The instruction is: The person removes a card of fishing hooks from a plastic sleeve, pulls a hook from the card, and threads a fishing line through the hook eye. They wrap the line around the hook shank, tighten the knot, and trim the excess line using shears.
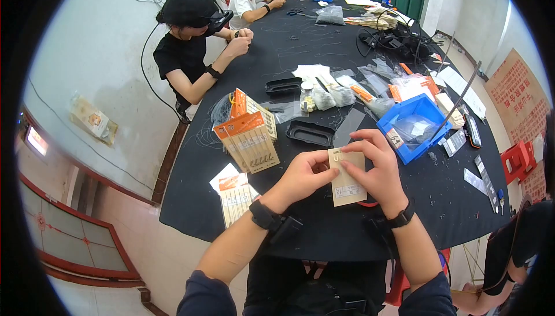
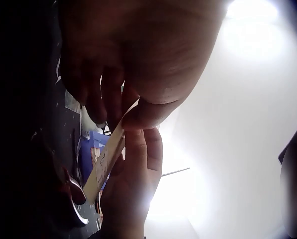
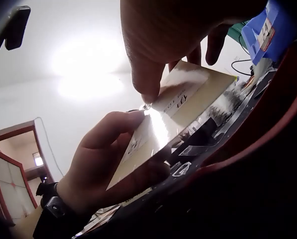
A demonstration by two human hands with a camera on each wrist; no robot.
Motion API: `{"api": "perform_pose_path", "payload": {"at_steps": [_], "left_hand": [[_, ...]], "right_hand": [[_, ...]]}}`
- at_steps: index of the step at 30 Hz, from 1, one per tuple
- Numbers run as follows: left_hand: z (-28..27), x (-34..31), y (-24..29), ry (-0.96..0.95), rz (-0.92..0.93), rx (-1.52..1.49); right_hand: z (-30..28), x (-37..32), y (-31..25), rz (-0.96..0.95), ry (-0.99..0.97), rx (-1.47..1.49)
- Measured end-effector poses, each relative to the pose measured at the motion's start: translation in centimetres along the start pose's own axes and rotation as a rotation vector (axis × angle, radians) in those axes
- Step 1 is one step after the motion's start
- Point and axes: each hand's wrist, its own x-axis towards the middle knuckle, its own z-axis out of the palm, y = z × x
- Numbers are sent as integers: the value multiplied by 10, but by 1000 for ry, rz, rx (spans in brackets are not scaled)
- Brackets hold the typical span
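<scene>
A small cream card [image 1: 348, 191] with printed marks and a label is held upright in front of the body. My left hand [image 1: 305, 178] pinches its left edge, thumb on the face and fingers behind. The right hand [image 1: 378, 171] grips it from the right, its thumb pressing near the top by a small hook-like shape. In the right wrist view the card [image 3: 188, 107] is tilted and both thumbs meet at a small shiny item that is too small to make out. The left wrist view shows the card [image 2: 104, 162] nearly edge-on between the hands.
Carded packs [image 1: 248, 142] stand at the left, with more cards [image 1: 234, 200] lying below them. Behind the hands is a black tray [image 1: 310, 134]; at the right stands a blue bin [image 1: 409, 149]. Plastic bags, a jar [image 1: 307, 97] and cables lie farther back. Two people sit at the far left.
</scene>
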Motion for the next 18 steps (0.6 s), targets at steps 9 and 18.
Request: {"api": "perform_pose_path", "payload": {"at_steps": [9,18], "left_hand": [[3,0,0,15,63,81],[6,-1,5,66,52,14]], "right_hand": [[-3,-1,4,6,-47,20],[2,0,5,64,69,131]]}}
